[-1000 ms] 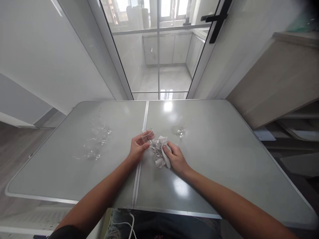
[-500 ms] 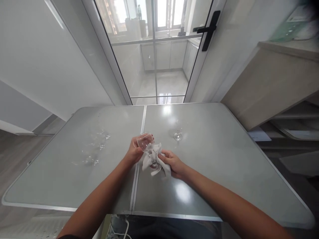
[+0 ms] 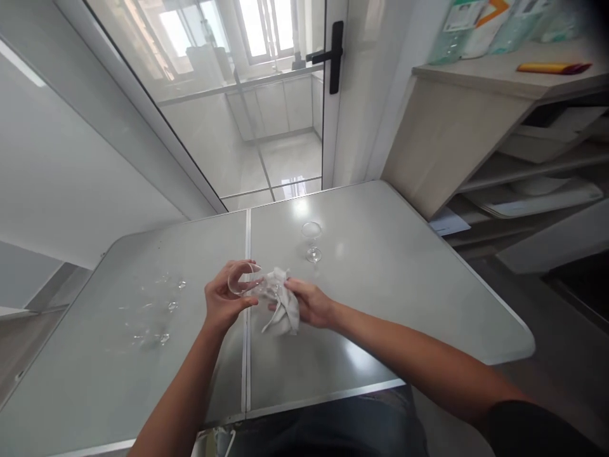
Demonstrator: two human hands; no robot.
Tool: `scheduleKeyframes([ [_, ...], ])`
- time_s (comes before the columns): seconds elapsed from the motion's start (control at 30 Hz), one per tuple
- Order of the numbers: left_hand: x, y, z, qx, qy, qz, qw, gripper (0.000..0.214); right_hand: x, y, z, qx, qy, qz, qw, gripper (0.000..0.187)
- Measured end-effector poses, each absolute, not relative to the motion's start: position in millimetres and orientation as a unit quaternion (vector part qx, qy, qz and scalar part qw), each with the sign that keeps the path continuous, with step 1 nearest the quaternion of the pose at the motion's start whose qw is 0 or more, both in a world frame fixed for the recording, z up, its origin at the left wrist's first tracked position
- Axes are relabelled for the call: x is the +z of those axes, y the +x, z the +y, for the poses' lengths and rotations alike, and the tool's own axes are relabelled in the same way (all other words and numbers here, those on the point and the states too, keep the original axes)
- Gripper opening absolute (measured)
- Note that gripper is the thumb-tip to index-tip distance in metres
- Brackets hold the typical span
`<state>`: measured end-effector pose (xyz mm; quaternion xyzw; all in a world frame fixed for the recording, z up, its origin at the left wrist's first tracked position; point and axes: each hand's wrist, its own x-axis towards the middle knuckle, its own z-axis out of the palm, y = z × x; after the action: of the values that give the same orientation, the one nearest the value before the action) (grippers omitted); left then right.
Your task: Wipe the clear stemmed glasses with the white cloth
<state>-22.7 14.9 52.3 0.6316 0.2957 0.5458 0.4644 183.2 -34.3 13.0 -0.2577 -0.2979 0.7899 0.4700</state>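
Note:
My left hand (image 3: 227, 295) curls round the bowl of a clear stemmed glass (image 3: 241, 280), which is tilted on its side with its rim toward the left. A white cloth (image 3: 281, 304) is bunched over the foot end of that glass. Gripping the cloth, my right hand (image 3: 310, 302) presses it against the glass from the right. The cloth hides most of the stem and foot. Beyond my hands, a second stemmed glass (image 3: 313, 242) stands upright on the grey folding table (image 3: 380, 273).
Several clear glasses (image 3: 164, 311) are grouped on the table's left half, their outlines faint. A metal-edged seam (image 3: 246, 355) crosses the tabletop. Behind the table is a glazed door (image 3: 280, 152) with a black handle (image 3: 335, 57). A wooden shelf unit (image 3: 423, 139) stands at the right.
The camera view has turned right and tilted. My left fingers have spread wider round the bowl, and the held glass now lies more sideways. The cloth stays in my right hand.

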Motion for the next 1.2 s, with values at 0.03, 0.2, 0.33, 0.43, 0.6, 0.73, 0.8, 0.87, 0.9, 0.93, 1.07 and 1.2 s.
scheduleKeyframes([
  [0.03,52,-19,12,0.547,0.632,0.298,0.460,0.061,11,182,-34,0.810,-0.240,-0.274,0.459,0.048],
  [0.2,66,-6,2,0.546,0.671,0.298,0.405,0.060,-4,179,-33,0.733,-0.334,-0.341,0.485,0.054],
  [0.33,90,12,6,0.568,0.657,0.319,0.379,0.057,-4,179,-44,0.637,-0.281,-0.615,0.372,0.043],
  [0.43,91,40,11,0.479,0.672,0.321,0.464,0.059,-2,176,-54,0.634,-0.105,-0.740,0.198,0.036],
  [0.6,54,92,8,0.401,0.658,0.323,0.550,0.059,-3,176,-53,0.658,0.014,-0.750,0.069,0.037],
  [0.73,36,109,8,0.404,0.639,0.333,0.563,0.059,-6,179,-49,0.661,0.037,-0.747,0.067,0.034],
  [0.8,34,111,9,0.411,0.636,0.338,0.559,0.061,-6,180,-49,0.665,0.040,-0.742,0.069,0.037],
  [0.87,34,113,9,0.418,0.631,0.344,0.556,0.063,-5,180,-50,0.672,0.032,-0.736,0.067,0.042],
  [0.9,34,114,9,0.421,0.629,0.348,0.553,0.064,-5,181,-51,0.675,0.026,-0.735,0.065,0.044],
  [0.93,35,115,8,0.423,0.627,0.354,0.550,0.065,-4,181,-51,0.675,0.021,-0.735,0.064,0.045],
  [1.07,33,115,2,0.429,0.627,0.364,0.539,0.073,-3,184,-53,0.669,0.006,-0.741,0.054,0.042],
  [1.2,30,89,-11,0.443,0.632,0.376,0.513,0.079,-1,188,-57,0.659,-0.005,-0.750,0.064,0.037],
])
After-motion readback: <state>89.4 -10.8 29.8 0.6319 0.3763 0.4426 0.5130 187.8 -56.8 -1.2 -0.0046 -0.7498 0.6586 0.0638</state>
